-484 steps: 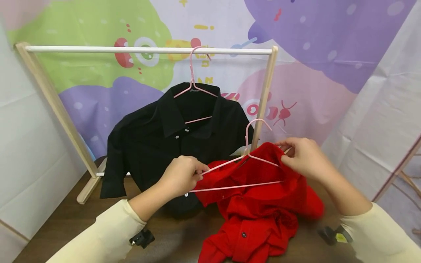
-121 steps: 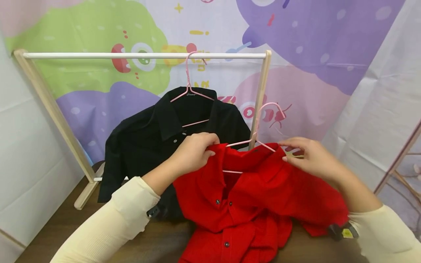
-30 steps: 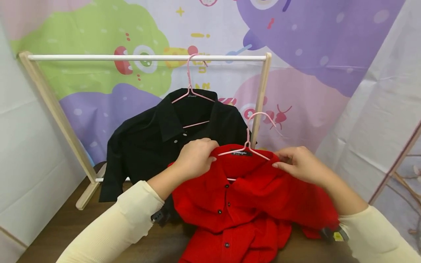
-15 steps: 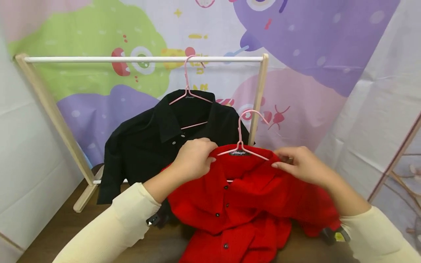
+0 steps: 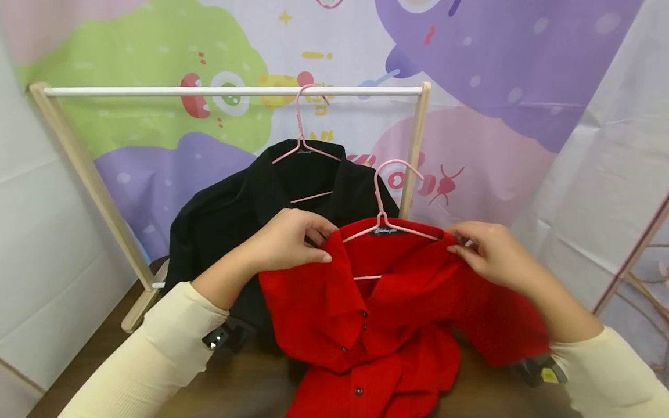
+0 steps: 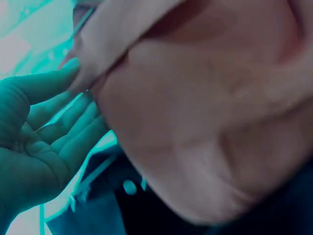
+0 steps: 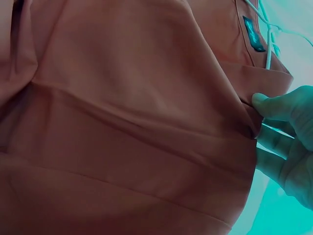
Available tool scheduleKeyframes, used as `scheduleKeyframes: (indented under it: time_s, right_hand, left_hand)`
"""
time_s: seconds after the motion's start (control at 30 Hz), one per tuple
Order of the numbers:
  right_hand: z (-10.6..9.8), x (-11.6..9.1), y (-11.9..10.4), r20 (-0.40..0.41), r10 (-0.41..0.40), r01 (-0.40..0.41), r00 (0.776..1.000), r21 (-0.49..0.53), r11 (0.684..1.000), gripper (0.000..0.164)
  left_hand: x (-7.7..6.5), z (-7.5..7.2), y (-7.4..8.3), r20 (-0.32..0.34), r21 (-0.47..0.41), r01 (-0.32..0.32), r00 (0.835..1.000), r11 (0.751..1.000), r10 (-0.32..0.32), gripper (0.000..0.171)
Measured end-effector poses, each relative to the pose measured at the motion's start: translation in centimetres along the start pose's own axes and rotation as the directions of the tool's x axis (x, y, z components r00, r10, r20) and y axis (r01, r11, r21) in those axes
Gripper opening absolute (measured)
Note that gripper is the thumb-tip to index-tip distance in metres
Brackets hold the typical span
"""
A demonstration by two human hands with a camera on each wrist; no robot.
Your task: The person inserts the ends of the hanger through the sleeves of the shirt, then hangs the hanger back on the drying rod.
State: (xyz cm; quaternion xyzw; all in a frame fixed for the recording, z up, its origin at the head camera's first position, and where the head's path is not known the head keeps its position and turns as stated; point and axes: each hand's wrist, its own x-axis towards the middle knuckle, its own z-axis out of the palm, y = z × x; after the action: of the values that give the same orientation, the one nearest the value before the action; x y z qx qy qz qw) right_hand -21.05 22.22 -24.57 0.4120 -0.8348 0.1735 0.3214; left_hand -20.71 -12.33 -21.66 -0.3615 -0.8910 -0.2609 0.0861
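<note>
Pinching the left shoulder of the red shirt (image 5: 376, 313) in my left hand (image 5: 284, 241) and the right shoulder in my right hand (image 5: 488, 255), I hold it on its pink hanger (image 5: 389, 223), whose long bar runs level from one grip to the other. Its hook stands up midway between my hands, below the white rail (image 5: 230, 91) and right of the hung black shirt (image 5: 245, 215). Beneath, the red hem lies crumpled on the brown table (image 5: 245, 383), and the rail is free to the right.
</note>
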Motion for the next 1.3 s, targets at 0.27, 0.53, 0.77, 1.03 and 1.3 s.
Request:
scheduleKeyframes:
  time_s: [0.27, 0.53, 0.77, 1.03, 1.3]
  right_hand:
    - [0.2, 0.1, 0.1, -0.012, -0.033, 0.033, 0.999, -0.024, 0.999, 0.03]
    - [0.3, 0.2, -0.6, -0.034, -0.035, 0.034, 0.999, -0.038, 0.999, 0.03]
    - [0.8, 0.5, -1.8, -0.019, -0.055, 0.053, 0.998, -0.094, 0.994, 0.028]
    - [1.8, 0.6, -2.4, -0.005, -0.045, 0.044, 0.999, -0.093, 0.995, 0.028]
    - [2.6, 1.1, -2.7, -0.002, -0.06, 0.059, 0.998, -0.02, 0.998, 0.029]
  left_hand:
    - [-0.7, 0.3, -2.4, 0.024, 0.053, -0.04, 0.999, 0.998, 0.038, 0.019]
    - [-2.1, 0.7, -0.6, -0.078, 0.247, -0.046, 0.995, 0.968, 0.068, 0.012]
    - [-3.2, 0.2, 0.0, 0.024, 0.231, -0.039, 0.999, 0.972, 0.034, 0.027]
    - [-4.1, 0.3, -0.8, 0.064, 0.016, -0.019, 0.998, 1.0, 0.018, 0.024]
    - [-4.7, 1.1, -1.0, -0.111, 0.227, -0.028, 0.992, 0.973, 0.054, 0.017]
